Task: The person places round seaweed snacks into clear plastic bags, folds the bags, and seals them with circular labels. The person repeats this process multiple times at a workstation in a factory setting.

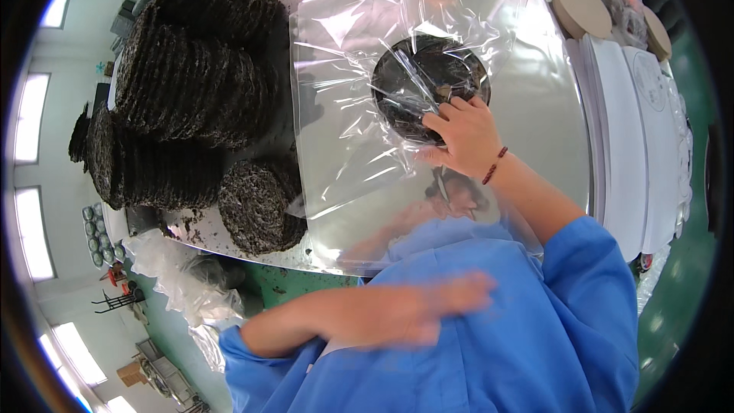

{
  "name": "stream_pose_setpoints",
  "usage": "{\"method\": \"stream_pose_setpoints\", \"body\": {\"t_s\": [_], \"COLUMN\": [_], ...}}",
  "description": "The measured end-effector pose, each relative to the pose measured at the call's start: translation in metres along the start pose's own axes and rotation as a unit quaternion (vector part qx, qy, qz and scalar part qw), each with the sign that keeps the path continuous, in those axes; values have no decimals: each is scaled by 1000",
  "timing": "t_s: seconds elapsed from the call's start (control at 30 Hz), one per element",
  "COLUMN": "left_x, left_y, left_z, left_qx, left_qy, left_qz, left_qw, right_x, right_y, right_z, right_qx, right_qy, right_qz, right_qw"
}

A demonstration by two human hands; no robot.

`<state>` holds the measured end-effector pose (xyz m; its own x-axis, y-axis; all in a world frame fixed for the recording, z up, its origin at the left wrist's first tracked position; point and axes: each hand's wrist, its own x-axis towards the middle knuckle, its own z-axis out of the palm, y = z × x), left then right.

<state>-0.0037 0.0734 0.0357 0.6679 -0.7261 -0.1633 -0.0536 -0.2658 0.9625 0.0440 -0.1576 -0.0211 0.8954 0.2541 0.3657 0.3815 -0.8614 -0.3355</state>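
Note:
A dark round cake (pixel 401 92), apparently pressed dried seaweed, lies under a crinkled sheet of clear plastic film (pixel 344 143) on a shiny metal work surface (pixel 533 103). The fingers of my right hand (pixel 465 132) rest spread on the near right part of the cake, over the film, with the thumb just off its near edge. A braided dark red bracelet circles that wrist. My left hand (pixel 395 310) is blurred by motion in front of my blue smock, away from the table, its fingers pointing right; nothing shows in it.
Tall stacks of similar dark rounds (pixel 189 86) fill the left side, with a shorter pile (pixel 261 206) near the front edge. White sheets (pixel 622 143) are stacked at the right. Beige discs (pixel 582 10) stand behind them. Crumpled clear plastic (pixel 183 275) hangs below the table's left.

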Motion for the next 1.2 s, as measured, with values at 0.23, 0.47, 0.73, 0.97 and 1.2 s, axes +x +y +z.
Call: {"method": "stream_pose_setpoints", "body": {"t_s": [0.23,0.47,0.73,0.97,1.2], "left_x": [74,129,153,126,42], "left_y": [-35,-36,-8,-31,-55], "left_z": [9,4,-7,-6,-60], "left_qx": [291,476,559,427,273], "left_qy": [420,261,16,40,172], "left_qz": [179,151,-21,82,182], "left_qw": [841,826,828,900,929], "right_x": [-9,-46,54,6,7], "right_y": [-21,21,41,-11,-13], "right_z": [10,-32,-36,5,4], "right_qx": [60,91,227,-1,-32], "right_qy": [37,233,154,102,-1], "right_qz": [61,126,140,28,47], "right_qw": [996,960,951,994,998]}}
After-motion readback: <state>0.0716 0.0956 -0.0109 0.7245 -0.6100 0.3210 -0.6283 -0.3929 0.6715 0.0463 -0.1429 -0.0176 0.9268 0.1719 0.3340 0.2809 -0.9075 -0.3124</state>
